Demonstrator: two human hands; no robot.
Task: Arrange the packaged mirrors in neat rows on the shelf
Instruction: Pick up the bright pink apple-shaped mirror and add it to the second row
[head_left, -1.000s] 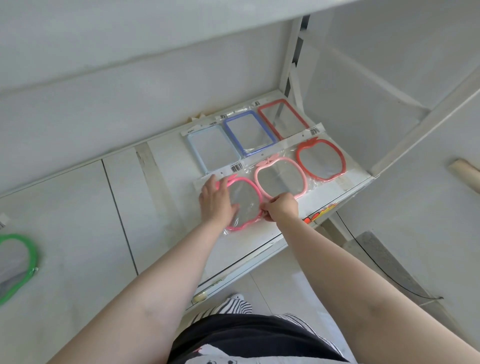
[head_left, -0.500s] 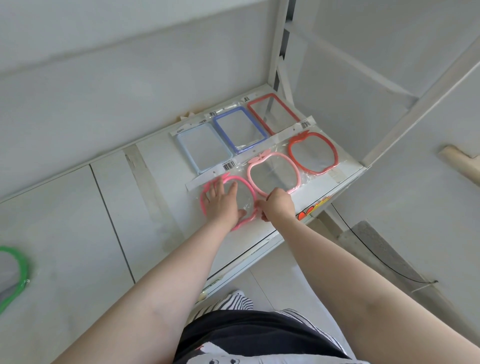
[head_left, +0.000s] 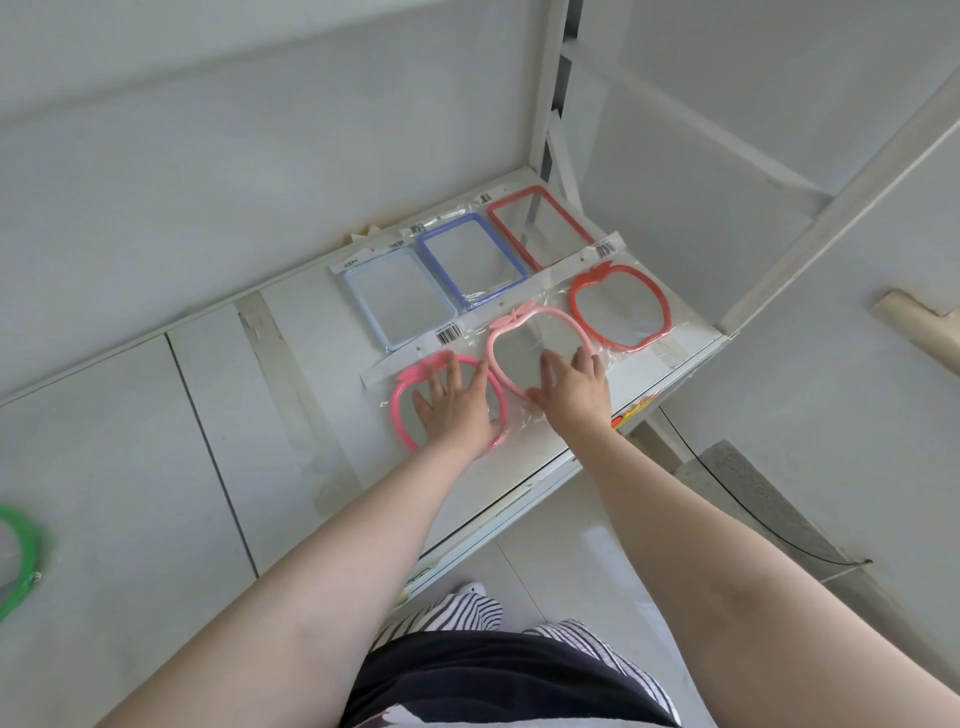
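Flat hands (head_left: 457, 410) on apparently aligned mirrors (head_left: 540, 353)

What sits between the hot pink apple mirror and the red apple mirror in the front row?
The light pink apple mirror, in the head view. The right hand rests flat on it, while the left hand rests on the hot pink apple mirror; the red apple mirror lies untouched.

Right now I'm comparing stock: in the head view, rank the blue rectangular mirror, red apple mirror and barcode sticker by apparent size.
1. blue rectangular mirror and red apple mirror: look alike, unranked.
2. barcode sticker: clearly smallest.
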